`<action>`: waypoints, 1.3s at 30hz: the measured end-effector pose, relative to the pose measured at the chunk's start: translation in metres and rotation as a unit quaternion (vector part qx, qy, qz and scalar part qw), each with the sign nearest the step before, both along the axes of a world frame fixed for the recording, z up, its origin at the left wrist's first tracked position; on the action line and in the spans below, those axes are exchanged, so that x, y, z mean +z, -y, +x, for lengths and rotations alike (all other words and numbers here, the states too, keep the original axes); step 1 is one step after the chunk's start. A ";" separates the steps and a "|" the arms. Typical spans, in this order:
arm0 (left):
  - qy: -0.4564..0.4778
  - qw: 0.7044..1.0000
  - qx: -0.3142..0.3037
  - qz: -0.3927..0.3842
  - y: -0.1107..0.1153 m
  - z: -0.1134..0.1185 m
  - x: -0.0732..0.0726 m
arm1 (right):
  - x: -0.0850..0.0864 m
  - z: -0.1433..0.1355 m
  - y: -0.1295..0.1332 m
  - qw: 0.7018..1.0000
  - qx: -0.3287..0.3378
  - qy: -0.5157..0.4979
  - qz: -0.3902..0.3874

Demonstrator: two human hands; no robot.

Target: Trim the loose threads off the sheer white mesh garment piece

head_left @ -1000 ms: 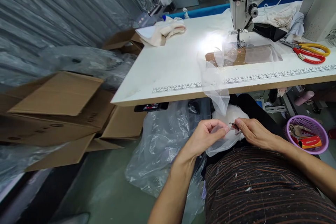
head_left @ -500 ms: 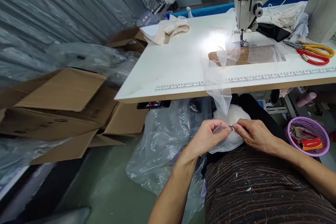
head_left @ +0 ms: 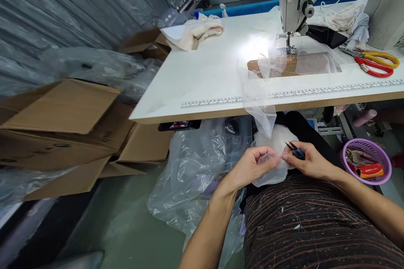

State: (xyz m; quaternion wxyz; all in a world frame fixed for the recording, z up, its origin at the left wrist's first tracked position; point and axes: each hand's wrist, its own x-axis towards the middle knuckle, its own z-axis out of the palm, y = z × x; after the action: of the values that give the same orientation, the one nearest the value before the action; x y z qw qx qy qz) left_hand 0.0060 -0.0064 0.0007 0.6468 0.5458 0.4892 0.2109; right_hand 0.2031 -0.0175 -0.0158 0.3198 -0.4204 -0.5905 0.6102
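Observation:
A sheer white fabric (head_left: 274,176) lies gathered over my lap, and a strip of it runs up across the table edge to the sewing machine's needle area. My left hand (head_left: 257,162) pinches the fabric between thumb and fingers. Close beside it, my right hand (head_left: 306,159) holds small dark-blue thread snips (head_left: 296,151), blades pointing up and left. The right thumb and forefinger also come together at the fabric's edge, nearly meeting the left fingertips. What exactly lies between those fingertips is too small to make out.
The sewing machine (head_left: 288,4) stands on a white table (head_left: 202,75) with a printed ruler along its front. Red-and-yellow-handled scissors (head_left: 377,63) lie at right. Below are a purple basket (head_left: 349,168), a clear plastic bag (head_left: 195,155) and open cardboard boxes (head_left: 63,109).
The snips' blades now show, turned upward in my right hand; before, they were mostly hidden, with a dark tip between both hands. The whole view has shifted slightly.

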 end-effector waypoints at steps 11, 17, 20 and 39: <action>0.069 0.978 -0.157 -0.120 0.017 0.004 -0.014 | -0.005 0.031 0.006 0.992 0.061 0.000 -0.113; 0.082 0.979 -0.149 -0.109 -0.022 -0.010 -0.019 | -0.022 0.017 -0.020 0.996 -0.027 0.009 -0.082; 0.063 0.997 -0.022 -0.024 -0.047 -0.021 -0.032 | -0.047 0.011 -0.035 0.981 -0.185 0.030 -0.041; -0.288 0.836 -0.110 0.454 -0.023 0.019 -0.108 | -0.067 0.007 -0.040 0.917 -0.343 0.151 0.137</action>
State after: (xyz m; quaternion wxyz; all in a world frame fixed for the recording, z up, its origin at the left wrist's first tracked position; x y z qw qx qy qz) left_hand 0.0250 0.0167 -0.1070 0.1756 0.8643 0.4394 0.1704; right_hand 0.2097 0.0222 -0.0828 0.4708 -0.6363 -0.5294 0.3055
